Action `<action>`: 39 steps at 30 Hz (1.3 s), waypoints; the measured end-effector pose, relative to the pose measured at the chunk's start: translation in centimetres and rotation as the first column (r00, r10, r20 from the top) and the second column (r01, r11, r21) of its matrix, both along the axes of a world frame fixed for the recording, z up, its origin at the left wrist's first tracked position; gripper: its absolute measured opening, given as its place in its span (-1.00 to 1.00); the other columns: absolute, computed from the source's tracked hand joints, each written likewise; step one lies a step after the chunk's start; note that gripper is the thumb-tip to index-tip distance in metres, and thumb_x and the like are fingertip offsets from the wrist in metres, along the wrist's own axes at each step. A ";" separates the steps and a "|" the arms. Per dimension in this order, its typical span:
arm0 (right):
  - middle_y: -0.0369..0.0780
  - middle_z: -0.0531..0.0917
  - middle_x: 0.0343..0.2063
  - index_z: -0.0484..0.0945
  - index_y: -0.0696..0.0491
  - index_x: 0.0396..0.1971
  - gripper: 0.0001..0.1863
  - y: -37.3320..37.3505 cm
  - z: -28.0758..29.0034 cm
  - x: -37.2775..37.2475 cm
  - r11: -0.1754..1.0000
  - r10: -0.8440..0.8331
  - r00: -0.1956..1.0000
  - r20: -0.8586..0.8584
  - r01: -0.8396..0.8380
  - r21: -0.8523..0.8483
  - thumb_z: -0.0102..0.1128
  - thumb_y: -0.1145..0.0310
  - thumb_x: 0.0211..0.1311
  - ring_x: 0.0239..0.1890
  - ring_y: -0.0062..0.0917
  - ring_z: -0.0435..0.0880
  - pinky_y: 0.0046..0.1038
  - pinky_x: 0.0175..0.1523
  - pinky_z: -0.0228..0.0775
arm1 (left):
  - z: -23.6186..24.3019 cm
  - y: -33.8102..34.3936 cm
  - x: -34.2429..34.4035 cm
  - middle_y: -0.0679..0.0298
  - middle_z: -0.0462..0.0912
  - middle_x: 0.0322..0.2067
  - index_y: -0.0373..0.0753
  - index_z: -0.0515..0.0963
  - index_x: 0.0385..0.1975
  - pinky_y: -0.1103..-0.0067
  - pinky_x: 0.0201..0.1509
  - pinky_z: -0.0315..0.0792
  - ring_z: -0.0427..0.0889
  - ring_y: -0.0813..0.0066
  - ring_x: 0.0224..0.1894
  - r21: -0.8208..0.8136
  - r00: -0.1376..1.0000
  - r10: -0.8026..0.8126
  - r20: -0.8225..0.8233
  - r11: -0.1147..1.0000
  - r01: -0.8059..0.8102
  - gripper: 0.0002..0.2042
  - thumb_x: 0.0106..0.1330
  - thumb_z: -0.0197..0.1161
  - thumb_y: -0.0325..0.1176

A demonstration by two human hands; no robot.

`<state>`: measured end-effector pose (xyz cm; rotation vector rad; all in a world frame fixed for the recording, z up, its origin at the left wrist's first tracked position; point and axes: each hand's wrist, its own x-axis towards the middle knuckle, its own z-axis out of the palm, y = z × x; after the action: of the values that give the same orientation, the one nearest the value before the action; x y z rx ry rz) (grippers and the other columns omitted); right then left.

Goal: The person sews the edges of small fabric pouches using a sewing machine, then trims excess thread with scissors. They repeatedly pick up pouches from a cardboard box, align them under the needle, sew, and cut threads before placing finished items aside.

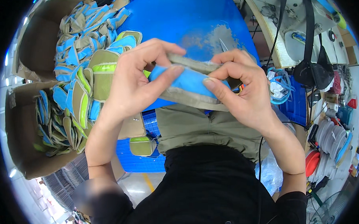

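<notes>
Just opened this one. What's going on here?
A person is handling a blue and tan fabric piece with both bare hands, held up in front of their lap. The left hand and the right hand each grip it, thumbs on the blue part. Beyond them is a blue table with a pointed metal tip showing on it. To the left, more fabric pieces are heaped in and around cardboard boxes.
</notes>
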<state>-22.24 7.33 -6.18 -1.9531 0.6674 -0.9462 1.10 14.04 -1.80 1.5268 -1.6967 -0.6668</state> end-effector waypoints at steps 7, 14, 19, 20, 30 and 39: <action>-0.11 0.68 -0.25 0.66 0.16 -0.49 -0.86 0.1 0.1 -0.5 0.983 -0.017 0.999 0.044 0.009 0.182 0.45 0.43 0.11 -0.21 -0.43 0.66 -0.45 -0.14 0.41 | -0.4 0.4 -1.0 0.16 0.65 -0.39 -0.29 0.41 -0.56 0.56 -0.27 0.41 0.61 0.43 -0.33 -0.097 0.999 0.031 0.026 0.995 -0.028 -0.73 0.12 0.46 -0.56; -0.18 0.64 -0.34 0.55 0.15 -0.56 -0.79 -0.3 -0.8 -0.4 0.987 -0.007 0.994 0.109 -0.011 0.162 0.45 0.46 0.09 -0.28 -0.53 0.61 -0.50 -0.21 0.37 | 0.0 1.2 -1.1 0.18 0.67 -0.35 -0.27 0.39 -0.56 0.59 -0.19 0.43 0.58 0.54 -0.30 -0.143 0.995 0.022 0.094 0.990 -0.008 -0.73 0.13 0.44 -0.59; -0.22 0.61 -0.40 0.50 0.14 -0.59 -0.77 -0.4 -0.7 -0.3 0.986 -0.001 0.993 0.121 -0.020 0.168 0.44 0.49 0.08 -0.34 -0.55 0.57 -0.50 -0.26 0.34 | -0.2 1.4 -0.9 0.17 0.67 -0.35 -0.25 0.40 -0.56 0.62 -0.25 0.41 0.56 0.56 -0.34 -0.130 0.999 0.018 0.050 0.991 -0.012 -0.72 0.14 0.46 -0.59; -0.23 0.61 -0.41 0.49 0.13 -0.59 -0.76 -0.4 -0.7 -0.3 0.984 0.000 0.992 0.123 -0.022 0.174 0.43 0.50 0.08 -0.35 -0.56 0.56 -0.50 -0.26 0.33 | -0.2 1.3 -0.9 0.17 0.67 -0.35 -0.25 0.41 -0.56 0.62 -0.26 0.41 0.56 0.57 -0.34 -0.129 0.999 0.014 0.047 0.992 -0.008 -0.72 0.14 0.46 -0.59; -0.23 0.63 -0.42 0.47 0.13 -0.60 -0.76 -0.5 -0.6 -0.2 0.986 0.025 0.985 0.169 -0.053 0.160 0.41 0.51 0.10 -0.38 -0.57 0.55 -0.50 -0.29 0.31 | 0.5 1.4 -0.9 0.19 0.67 -0.37 -0.24 0.42 -0.56 0.63 -0.23 0.41 0.55 0.60 -0.33 -0.099 0.999 0.050 0.016 0.994 -0.048 -0.71 0.13 0.50 -0.58; -0.28 0.66 -0.41 0.55 0.15 -0.40 -0.83 -1.1 3.2 -0.4 0.928 0.039 0.992 0.123 -0.081 0.364 0.40 0.45 0.20 -0.36 -0.67 0.57 -0.55 -0.24 0.39 | 4.6 -0.6 -0.5 0.22 0.66 -0.40 -0.25 0.41 -0.58 0.63 -0.23 0.44 0.58 0.61 -0.34 -0.009 0.999 0.006 0.043 1.000 -0.006 -0.72 0.12 0.47 -0.60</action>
<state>-22.63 6.19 -2.97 -1.5660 0.6622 -0.8203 0.64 13.43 2.80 1.5495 -1.7241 -0.6269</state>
